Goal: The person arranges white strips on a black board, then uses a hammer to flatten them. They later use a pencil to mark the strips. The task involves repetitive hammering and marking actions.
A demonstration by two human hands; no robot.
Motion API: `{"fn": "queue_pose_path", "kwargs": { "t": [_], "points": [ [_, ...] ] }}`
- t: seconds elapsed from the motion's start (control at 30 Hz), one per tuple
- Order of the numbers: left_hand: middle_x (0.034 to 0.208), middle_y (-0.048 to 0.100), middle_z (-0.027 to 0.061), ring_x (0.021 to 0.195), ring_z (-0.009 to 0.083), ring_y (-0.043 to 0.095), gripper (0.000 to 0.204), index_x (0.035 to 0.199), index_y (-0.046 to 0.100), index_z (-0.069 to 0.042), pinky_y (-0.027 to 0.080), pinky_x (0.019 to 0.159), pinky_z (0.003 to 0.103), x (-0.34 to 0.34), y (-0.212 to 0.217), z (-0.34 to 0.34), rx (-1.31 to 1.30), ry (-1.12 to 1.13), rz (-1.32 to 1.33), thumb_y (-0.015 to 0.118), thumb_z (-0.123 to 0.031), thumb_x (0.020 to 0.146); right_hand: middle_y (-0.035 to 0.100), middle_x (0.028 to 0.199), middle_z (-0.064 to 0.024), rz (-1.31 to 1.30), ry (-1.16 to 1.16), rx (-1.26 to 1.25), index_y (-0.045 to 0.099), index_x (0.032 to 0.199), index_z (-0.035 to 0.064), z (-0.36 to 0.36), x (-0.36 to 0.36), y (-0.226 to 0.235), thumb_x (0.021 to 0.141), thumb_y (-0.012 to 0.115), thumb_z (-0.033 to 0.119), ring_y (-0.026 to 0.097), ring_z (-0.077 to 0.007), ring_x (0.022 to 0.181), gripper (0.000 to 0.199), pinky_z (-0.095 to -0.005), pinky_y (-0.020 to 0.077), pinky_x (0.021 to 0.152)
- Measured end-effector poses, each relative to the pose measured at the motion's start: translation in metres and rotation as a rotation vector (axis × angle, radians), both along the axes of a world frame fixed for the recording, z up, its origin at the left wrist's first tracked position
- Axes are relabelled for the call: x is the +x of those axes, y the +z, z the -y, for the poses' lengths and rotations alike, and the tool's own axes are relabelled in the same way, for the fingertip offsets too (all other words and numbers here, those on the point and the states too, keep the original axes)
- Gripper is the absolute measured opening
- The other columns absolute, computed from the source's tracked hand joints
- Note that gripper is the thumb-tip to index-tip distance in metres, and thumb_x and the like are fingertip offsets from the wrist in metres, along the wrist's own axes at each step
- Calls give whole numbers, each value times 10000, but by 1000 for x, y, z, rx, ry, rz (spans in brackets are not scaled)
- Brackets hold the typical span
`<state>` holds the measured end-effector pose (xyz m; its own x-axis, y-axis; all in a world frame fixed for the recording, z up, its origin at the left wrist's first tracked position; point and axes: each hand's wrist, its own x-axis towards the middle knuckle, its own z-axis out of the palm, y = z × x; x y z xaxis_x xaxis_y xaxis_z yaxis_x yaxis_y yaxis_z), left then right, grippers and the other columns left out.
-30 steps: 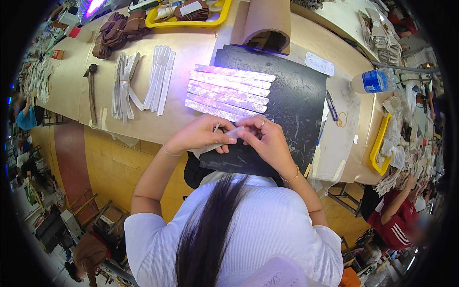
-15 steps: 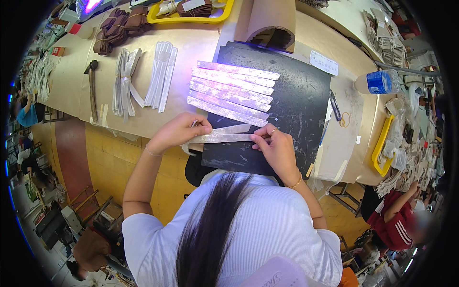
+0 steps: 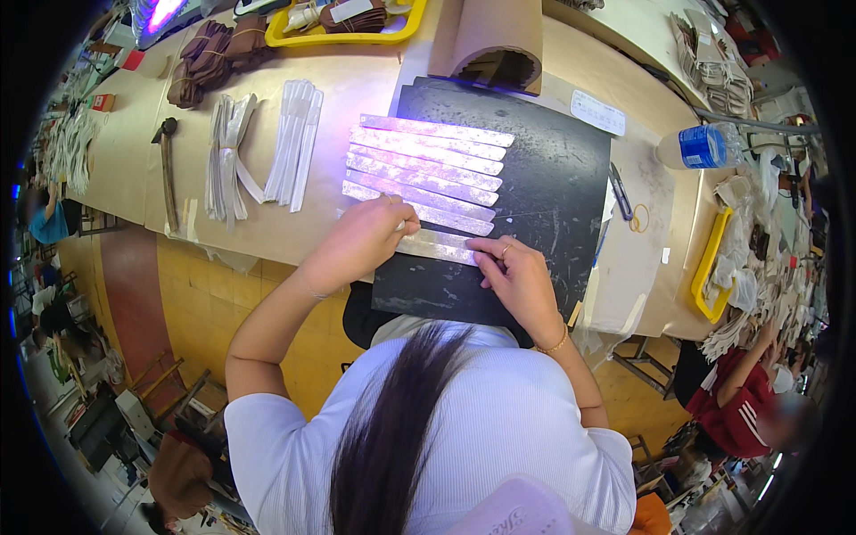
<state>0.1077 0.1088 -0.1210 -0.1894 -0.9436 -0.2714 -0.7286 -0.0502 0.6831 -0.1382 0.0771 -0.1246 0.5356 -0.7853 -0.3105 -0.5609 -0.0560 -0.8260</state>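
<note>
A flat mat (image 3: 535,196) lies at the table's centre. On it, a row of long strips (image 3: 428,165) is stacked edge to edge. At the mat's 6 o'clock, both hands rest on the nearest strip (image 3: 437,245): left hand (image 3: 361,241) at its 9 o'clock end, right hand (image 3: 517,276) at 3 o'clock. At the mat's 9 o'clock lie strip bundles (image 3: 259,152), then a hammer (image 3: 167,169). A bottle (image 3: 700,147) lies at 3 o'clock, a tray (image 3: 343,22) at 11 o'clock.

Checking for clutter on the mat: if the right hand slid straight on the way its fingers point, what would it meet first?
The right hand points up-left along the silvery strip it presses; beyond that, probably the left hand on the same strip.
</note>
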Motion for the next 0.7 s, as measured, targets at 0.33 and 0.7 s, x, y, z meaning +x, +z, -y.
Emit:
{"fn": "queue_pose_path", "kwargs": {
  "t": [0.33,0.7],
  "points": [
    [902,627,146,816,289,621,175,1066,642,-5,475,746,377,41,30,-20,-193,306,27,549,-88,943,627,776,-109,15,-73,-32,687,1053,3,-5,0,-1,906,629,69,644,-180,586,171,-314,495,578],
    [775,648,119,740,247,630,222,953,644,-12,488,685,339,7,10,-47,201,231,-183,729,-183,841,697,762,-103,68,-65,235,655,953,-42,-10,-3,-2,907,661,82,700,-135,643,133,-241,525,566]
  ]
}}
